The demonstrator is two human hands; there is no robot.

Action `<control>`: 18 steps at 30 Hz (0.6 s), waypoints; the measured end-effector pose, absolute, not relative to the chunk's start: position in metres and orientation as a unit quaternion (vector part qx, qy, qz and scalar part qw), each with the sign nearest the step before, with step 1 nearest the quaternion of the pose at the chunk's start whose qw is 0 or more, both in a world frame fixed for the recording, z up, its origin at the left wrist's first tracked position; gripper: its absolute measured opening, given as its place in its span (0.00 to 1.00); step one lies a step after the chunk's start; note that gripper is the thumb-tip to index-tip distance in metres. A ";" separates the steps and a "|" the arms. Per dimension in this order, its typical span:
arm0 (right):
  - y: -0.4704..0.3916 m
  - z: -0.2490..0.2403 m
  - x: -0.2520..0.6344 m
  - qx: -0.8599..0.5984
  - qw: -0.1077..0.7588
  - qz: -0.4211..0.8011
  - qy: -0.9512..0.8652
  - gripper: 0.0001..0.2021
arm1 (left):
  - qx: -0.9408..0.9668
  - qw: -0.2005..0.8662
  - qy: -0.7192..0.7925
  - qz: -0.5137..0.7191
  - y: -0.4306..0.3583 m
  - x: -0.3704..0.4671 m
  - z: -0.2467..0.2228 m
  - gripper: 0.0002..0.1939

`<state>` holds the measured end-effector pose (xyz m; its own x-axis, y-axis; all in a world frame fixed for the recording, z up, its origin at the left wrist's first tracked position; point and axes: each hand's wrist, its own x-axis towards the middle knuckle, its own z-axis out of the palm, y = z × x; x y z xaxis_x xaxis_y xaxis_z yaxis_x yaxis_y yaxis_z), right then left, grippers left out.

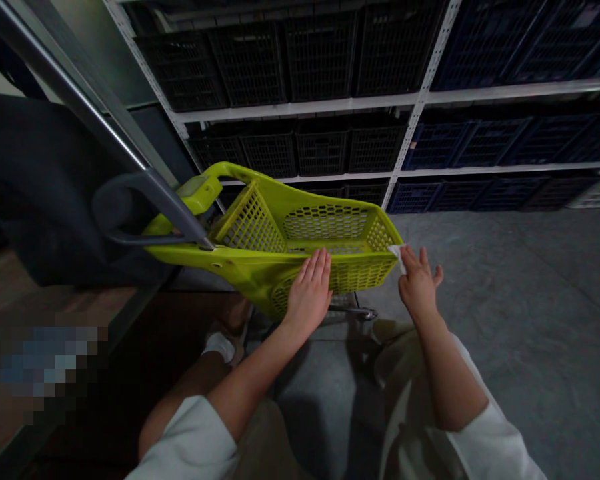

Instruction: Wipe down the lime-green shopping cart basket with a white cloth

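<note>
A yellow-green plastic shopping cart (260, 267) with perforated sides stands in front of me, its basket pointing right. My left hand (311, 288) lies flat against the near side of the basket, fingers stretched out at the rim, holding nothing. At the basket's front corner, my right hand (419, 279) pinches a small white cloth or tissue (397, 255) that touches the rim. Its other fingers are raised. Nothing shows inside the basket apart from the slanted lattice panel (253, 223) at its handle end.
Metal shelves (415, 127) with black crates (323, 150) and dark blue crates (495, 141) stand behind the cart. A metal pole with a grey bracket (175, 203) crosses at left. Grey floor (530, 287) extends to the right; a table edge (80, 373) is at lower left.
</note>
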<state>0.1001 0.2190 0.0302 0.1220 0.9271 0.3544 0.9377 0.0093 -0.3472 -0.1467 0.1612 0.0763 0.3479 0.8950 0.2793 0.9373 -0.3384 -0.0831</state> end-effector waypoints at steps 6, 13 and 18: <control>0.200 0.050 0.020 -0.584 0.241 -0.006 -0.775 0.40 | -0.813 0.112 -0.563 -0.100 0.162 -0.145 0.076 0.39; 0.195 0.053 0.029 -0.521 0.238 0.014 -0.820 0.42 | -0.812 0.115 -0.564 -0.097 0.161 -0.146 0.076 0.39; 0.216 0.033 0.104 -0.686 0.243 -0.006 -0.686 0.36 | -0.815 0.112 -0.562 -0.089 0.161 -0.147 0.077 0.40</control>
